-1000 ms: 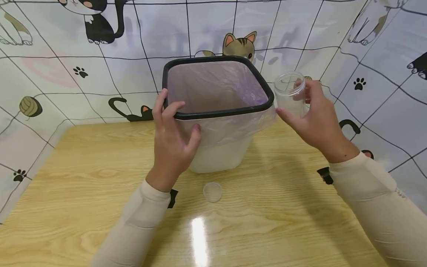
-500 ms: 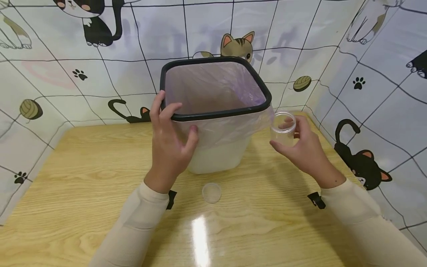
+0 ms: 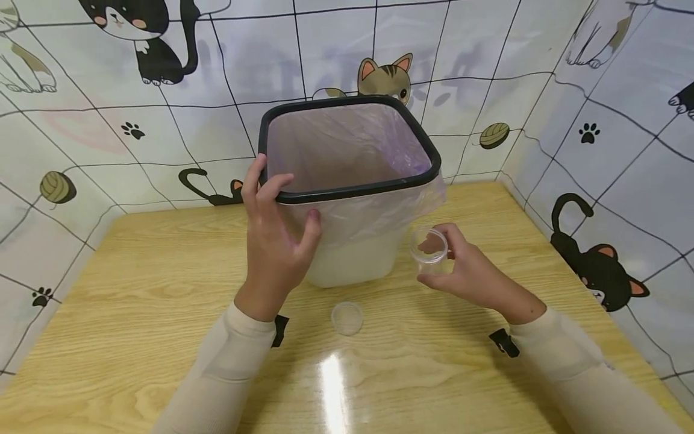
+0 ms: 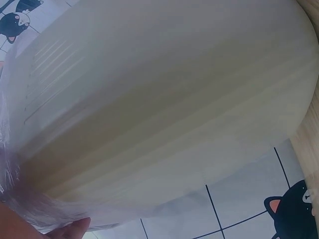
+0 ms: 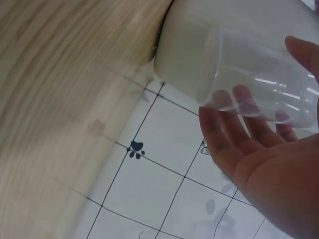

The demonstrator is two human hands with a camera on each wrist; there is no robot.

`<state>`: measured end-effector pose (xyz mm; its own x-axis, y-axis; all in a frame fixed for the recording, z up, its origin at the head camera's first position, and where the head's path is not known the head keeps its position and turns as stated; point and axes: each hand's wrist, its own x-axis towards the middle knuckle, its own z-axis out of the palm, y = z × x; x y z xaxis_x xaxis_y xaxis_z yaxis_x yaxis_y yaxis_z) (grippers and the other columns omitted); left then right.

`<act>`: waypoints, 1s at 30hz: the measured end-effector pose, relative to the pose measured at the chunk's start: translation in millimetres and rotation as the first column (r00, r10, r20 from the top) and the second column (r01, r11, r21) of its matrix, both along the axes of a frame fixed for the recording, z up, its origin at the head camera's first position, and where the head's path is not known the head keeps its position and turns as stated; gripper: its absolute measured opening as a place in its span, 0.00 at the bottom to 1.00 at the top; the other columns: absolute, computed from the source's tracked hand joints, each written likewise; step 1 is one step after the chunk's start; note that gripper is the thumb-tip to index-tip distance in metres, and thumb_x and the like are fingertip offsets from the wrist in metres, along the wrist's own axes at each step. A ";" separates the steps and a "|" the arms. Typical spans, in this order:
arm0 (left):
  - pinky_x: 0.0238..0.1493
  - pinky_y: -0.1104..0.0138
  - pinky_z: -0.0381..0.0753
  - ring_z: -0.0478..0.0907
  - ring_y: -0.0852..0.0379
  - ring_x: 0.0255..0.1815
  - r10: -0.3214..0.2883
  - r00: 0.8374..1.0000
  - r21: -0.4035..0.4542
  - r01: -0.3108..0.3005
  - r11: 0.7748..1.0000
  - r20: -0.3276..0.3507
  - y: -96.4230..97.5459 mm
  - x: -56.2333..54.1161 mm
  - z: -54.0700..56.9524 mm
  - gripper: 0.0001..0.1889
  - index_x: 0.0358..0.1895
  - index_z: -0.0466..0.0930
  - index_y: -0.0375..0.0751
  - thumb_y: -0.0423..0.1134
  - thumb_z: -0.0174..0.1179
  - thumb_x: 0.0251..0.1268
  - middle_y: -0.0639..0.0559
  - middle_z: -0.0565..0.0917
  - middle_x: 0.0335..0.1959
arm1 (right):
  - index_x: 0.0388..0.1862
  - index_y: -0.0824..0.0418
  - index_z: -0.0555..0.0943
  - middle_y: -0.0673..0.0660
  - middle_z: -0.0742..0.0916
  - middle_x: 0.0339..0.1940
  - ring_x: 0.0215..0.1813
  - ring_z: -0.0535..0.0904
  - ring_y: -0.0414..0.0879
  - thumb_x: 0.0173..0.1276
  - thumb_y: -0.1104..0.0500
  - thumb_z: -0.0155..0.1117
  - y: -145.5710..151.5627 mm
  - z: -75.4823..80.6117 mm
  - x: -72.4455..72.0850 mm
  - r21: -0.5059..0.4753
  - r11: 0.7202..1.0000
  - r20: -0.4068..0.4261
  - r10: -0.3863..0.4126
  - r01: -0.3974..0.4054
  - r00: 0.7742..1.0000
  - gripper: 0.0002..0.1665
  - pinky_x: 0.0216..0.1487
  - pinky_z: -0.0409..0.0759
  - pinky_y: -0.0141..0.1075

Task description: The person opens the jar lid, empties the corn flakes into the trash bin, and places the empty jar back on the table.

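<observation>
Wooden table [image 3: 135,337] bears a bin [image 3: 352,259], left hand [image 3: 275,244] half-closed, gripping its rim [image 3: 358,192], right hand [image 3: 468,274] half-closed round a clear jar [image 3: 429,260] just right of the bin, lid [image 3: 347,319] lying flat in front.

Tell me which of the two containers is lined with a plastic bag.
The black-rimmed bin gripped by the left hand: a thin liner covers its inside. The smaller clear jar in the right hand has none.

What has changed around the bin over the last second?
The right hand has moved the clear jar down and leftward from beside the rim. No grip changed. The left hand still holds the bin at its rim; the clear disc stays on the table.
</observation>
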<state>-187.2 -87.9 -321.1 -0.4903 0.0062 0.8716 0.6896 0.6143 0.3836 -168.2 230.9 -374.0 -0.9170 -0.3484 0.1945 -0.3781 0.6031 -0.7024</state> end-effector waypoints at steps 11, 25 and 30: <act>0.67 0.52 0.71 0.59 0.47 0.78 -0.019 1.000 0.027 0.019 0.999 -0.015 4.9 -1.3 -0.8 0.26 0.61 0.61 0.41 0.43 0.54 0.61 0.38 0.56 0.76 | 0.62 0.59 0.65 0.56 0.83 0.55 0.55 0.81 0.53 0.52 0.58 0.82 -23.3 -12.9 15.6 -0.126 0.979 0.083 0.173 -0.162 0.981 0.44 0.57 0.79 0.40; 0.50 0.57 0.70 0.63 0.44 0.74 -0.018 1.000 0.031 0.019 0.999 -0.018 3.5 -1.0 -1.3 0.25 0.61 0.61 0.41 0.42 0.53 0.62 0.38 0.56 0.76 | 0.64 0.52 0.62 0.51 0.83 0.54 0.57 0.80 0.50 0.53 0.52 0.81 -37.7 -23.7 23.1 -0.108 0.975 0.209 0.212 -0.192 0.955 0.46 0.58 0.77 0.44; 0.53 0.57 0.72 0.63 0.45 0.75 -0.026 0.999 0.028 0.027 0.999 -0.028 4.0 -1.8 -1.2 0.25 0.62 0.61 0.41 0.42 0.52 0.62 0.38 0.56 0.76 | 0.64 0.51 0.62 0.49 0.83 0.55 0.57 0.80 0.50 0.55 0.52 0.80 -37.4 -26.6 22.9 -0.091 0.969 0.236 0.244 -0.229 0.941 0.45 0.59 0.77 0.42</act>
